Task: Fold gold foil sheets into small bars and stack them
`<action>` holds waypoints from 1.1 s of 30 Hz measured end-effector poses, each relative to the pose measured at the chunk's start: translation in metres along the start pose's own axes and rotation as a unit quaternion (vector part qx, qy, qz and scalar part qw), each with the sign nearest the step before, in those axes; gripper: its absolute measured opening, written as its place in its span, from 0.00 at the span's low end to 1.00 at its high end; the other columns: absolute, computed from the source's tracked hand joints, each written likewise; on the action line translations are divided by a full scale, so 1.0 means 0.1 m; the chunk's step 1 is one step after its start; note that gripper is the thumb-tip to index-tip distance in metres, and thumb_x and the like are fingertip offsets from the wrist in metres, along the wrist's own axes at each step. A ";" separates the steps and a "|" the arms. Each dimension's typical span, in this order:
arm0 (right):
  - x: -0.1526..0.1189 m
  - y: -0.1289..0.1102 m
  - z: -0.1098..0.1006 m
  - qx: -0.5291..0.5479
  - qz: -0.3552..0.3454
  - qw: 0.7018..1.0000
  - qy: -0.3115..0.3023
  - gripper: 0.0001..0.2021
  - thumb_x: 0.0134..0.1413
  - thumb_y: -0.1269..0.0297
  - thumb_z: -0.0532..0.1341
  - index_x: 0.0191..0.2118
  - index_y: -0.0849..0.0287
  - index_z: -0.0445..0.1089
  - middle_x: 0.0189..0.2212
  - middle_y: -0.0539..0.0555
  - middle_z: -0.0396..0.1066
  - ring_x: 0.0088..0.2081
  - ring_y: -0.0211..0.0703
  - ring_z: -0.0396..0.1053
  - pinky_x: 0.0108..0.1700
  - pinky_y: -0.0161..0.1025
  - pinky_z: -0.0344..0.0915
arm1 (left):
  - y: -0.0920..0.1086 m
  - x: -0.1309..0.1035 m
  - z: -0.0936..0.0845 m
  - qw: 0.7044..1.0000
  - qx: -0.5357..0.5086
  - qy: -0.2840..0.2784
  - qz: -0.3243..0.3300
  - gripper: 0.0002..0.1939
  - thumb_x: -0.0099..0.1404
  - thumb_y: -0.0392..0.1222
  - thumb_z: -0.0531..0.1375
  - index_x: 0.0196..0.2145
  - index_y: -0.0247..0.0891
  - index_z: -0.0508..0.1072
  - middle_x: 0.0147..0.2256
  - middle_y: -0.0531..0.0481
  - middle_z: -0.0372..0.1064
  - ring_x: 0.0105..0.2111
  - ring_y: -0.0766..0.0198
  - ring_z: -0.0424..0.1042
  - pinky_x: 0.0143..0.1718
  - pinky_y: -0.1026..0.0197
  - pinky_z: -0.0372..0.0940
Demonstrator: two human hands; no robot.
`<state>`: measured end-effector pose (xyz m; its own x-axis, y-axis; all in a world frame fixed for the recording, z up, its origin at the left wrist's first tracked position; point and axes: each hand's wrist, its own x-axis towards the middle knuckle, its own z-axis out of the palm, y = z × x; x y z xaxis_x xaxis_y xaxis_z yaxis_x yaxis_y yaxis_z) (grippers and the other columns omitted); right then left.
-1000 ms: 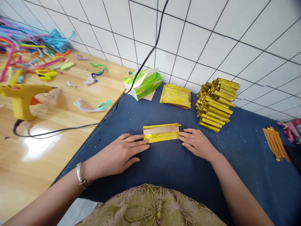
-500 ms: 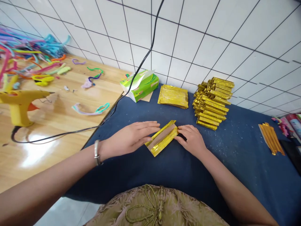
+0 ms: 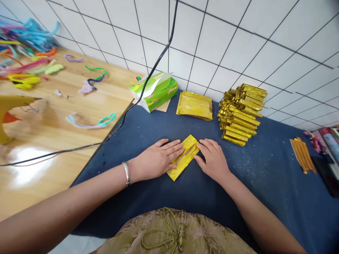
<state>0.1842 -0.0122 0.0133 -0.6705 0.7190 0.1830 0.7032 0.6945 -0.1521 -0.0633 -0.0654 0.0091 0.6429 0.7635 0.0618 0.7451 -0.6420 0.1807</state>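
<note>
A gold foil paper strip (image 3: 182,163) lies slantwise on the dark blue cloth in front of me. Both of its long sides are folded inward, and a thin line of the dull inner face shows between them. My left hand (image 3: 156,158), a silver bangle at its wrist, rests flat with fingers stretched over the strip's left side. At the right edge, my right hand (image 3: 213,158) touches the paper with its fingertips, thumb held apart from the fingers. Behind are a flat stack of gold paper (image 3: 194,105) and a tall pile of folded gold strips (image 3: 239,116).
A green tissue box (image 3: 159,91) stands by the tiled wall, with a black cable (image 3: 156,68) hanging before it. On the wooden table (image 3: 53,127) are a yellow glue gun (image 3: 12,109) and colourful pipe cleaners (image 3: 34,38). Orange-gold strips (image 3: 303,155) and a black phone-like object (image 3: 325,176) lie right.
The strip's raised sides have been folded down flat. My left hand has moved right onto the paper and pressed down. The view has shifted slightly right.
</note>
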 end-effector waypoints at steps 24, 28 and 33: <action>-0.02 -0.03 0.09 0.001 -0.029 0.999 -0.018 0.18 0.61 0.63 0.51 0.56 0.60 0.62 0.56 0.55 0.63 0.56 0.50 0.56 0.56 0.49 0.55 | 0.04 0.04 0.01 1.000 -0.007 -0.005 0.019 0.25 0.69 0.41 0.45 0.63 0.41 0.49 0.63 0.46 0.48 0.63 0.61 0.47 0.61 0.52 0.41; -0.02 -0.03 0.10 -0.004 -0.030 0.999 -0.016 0.18 0.61 0.63 0.51 0.55 0.60 0.63 0.56 0.55 0.63 0.56 0.50 0.56 0.55 0.50 0.55 | 0.04 0.03 0.04 1.000 -0.004 -0.016 0.018 0.27 0.68 0.48 0.47 0.62 0.41 0.51 0.63 0.45 0.47 0.64 0.57 0.44 0.61 0.49 0.38; -0.03 -0.02 0.11 -0.010 -0.035 0.999 -0.011 0.18 0.61 0.62 0.52 0.55 0.59 0.63 0.55 0.55 0.63 0.56 0.50 0.56 0.55 0.50 0.56 | 0.06 0.02 0.04 1.000 0.001 -0.011 0.014 0.28 0.68 0.48 0.47 0.63 0.40 0.50 0.64 0.48 0.44 0.64 0.59 0.42 0.62 0.50 0.37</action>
<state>0.1819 -0.0152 0.0020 -0.7228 0.6693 0.1720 0.6588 0.7425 -0.1210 -0.0568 -0.0674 0.0062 0.6669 0.7438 0.0453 0.7273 -0.6629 0.1775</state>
